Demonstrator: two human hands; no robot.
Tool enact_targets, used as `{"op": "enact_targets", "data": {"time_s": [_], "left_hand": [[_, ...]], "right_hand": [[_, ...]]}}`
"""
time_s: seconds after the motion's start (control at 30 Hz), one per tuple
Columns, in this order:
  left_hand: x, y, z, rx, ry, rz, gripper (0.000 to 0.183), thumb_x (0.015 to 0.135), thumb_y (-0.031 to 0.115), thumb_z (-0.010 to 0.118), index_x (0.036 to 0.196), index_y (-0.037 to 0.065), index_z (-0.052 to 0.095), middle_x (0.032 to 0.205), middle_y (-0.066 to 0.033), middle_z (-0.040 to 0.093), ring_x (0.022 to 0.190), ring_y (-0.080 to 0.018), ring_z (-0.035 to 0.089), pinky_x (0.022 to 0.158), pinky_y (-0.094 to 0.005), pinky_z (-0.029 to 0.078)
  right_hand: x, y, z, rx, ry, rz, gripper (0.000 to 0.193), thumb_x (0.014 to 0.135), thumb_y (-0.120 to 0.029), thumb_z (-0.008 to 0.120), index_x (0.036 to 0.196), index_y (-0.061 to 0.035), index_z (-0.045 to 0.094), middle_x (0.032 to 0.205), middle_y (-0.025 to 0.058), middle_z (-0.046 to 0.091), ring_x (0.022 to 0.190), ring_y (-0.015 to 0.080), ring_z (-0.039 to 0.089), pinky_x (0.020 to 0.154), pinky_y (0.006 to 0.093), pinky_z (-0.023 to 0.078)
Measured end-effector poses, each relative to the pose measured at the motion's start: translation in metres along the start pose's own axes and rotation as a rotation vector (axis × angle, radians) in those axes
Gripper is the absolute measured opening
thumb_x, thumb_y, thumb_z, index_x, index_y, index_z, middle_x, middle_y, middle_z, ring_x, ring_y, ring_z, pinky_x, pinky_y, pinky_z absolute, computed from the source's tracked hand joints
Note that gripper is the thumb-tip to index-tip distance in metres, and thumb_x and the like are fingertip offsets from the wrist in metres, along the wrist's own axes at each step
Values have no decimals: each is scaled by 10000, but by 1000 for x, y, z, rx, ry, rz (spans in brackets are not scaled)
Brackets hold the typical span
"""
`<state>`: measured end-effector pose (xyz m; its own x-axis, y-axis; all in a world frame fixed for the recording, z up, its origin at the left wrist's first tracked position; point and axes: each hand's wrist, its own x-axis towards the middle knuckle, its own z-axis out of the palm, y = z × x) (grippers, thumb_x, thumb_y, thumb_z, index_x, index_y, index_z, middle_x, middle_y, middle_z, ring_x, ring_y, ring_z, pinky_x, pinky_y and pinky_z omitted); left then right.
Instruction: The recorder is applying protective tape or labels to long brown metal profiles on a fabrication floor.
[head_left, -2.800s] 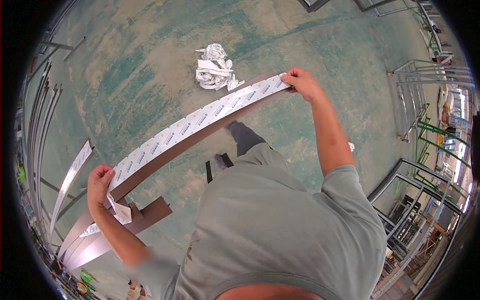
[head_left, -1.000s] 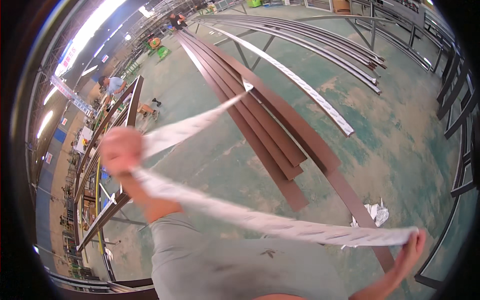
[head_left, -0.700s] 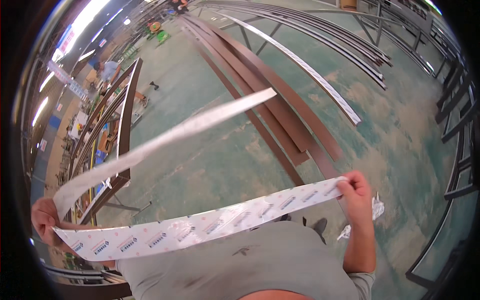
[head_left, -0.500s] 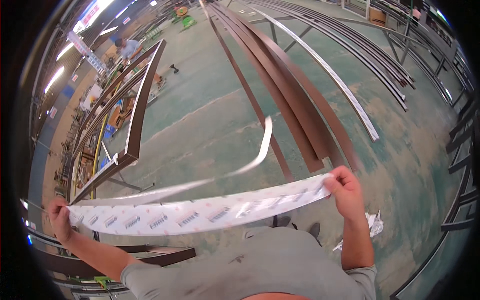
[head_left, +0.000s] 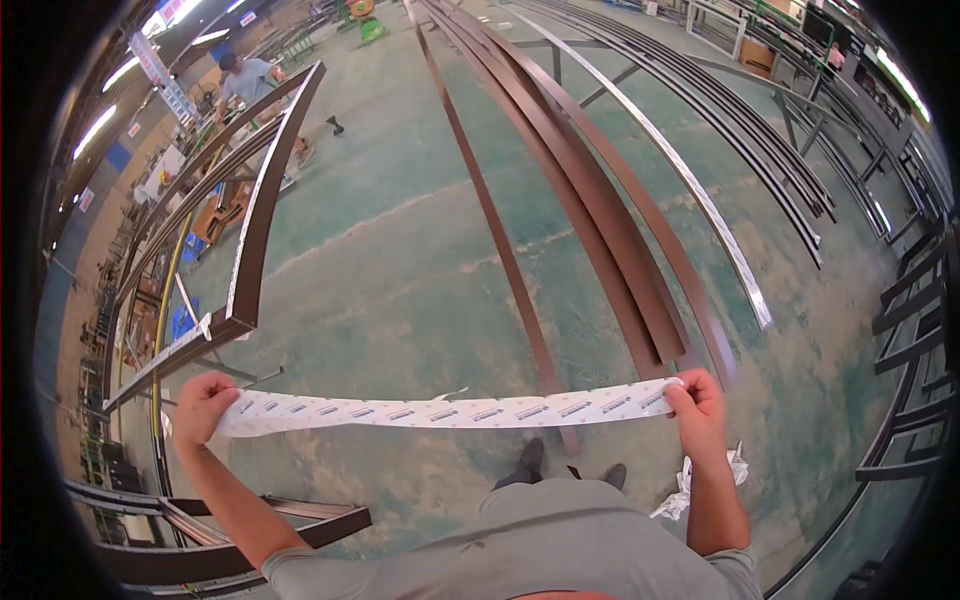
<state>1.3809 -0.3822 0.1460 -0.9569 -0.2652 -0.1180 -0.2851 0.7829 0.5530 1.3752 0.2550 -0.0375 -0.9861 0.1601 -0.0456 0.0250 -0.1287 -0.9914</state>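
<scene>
A long strip of white printed protective film (head_left: pixel 450 412) is stretched level in front of my body. My left hand (head_left: pixel 205 408) pinches its left end between thumb and fingers. At the other end, my right hand (head_left: pixel 700 412) grips the film near its corner. Beyond the right half of the strip, long brown metal profiles (head_left: pixel 600 230) run away from me, their near ends close behind the film and my right hand. A thinner brown bar (head_left: pixel 490 215) lies left of them, passing behind the strip.
To the left stands a brown frame (head_left: pixel 250 240) with white film on its edge. A film-covered bar (head_left: pixel 700 190) and dark rails (head_left: pixel 770 180) extend on the right. Crumpled white film (head_left: pixel 685 490) lies by my feet. Another person (head_left: pixel 245 80) is at the far left.
My left hand has moved right and slightly up, and my right hand slightly lower. The loose curling tail of film behind the strip has mostly dropped from sight. The strip now hangs straighter.
</scene>
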Motion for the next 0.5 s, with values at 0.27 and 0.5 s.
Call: {"op": "enact_targets", "data": {"time_s": [0.27, 0.5], "left_hand": [[117, 26, 15, 13, -153, 103, 43, 847, 39, 632, 830, 34, 593, 724, 48, 528, 687, -42, 463, 633, -202, 382], [186, 50, 50, 42, -269, 251, 74, 846, 45, 634, 807, 21, 575, 695, 47, 507, 663, -40, 437, 589, -210, 350]], "right_hand": [[-34, 13, 11, -99, 203, -112, 79, 888, -7, 601, 912, -43, 535, 930, 29, 576, 779, 74, 514, 704, 208, 425], [-44, 30, 1, -105, 331, 9, 112, 900, -57, 635, 892, -36, 525, 931, 39, 558, 814, 85, 498, 728, 221, 418]]}}
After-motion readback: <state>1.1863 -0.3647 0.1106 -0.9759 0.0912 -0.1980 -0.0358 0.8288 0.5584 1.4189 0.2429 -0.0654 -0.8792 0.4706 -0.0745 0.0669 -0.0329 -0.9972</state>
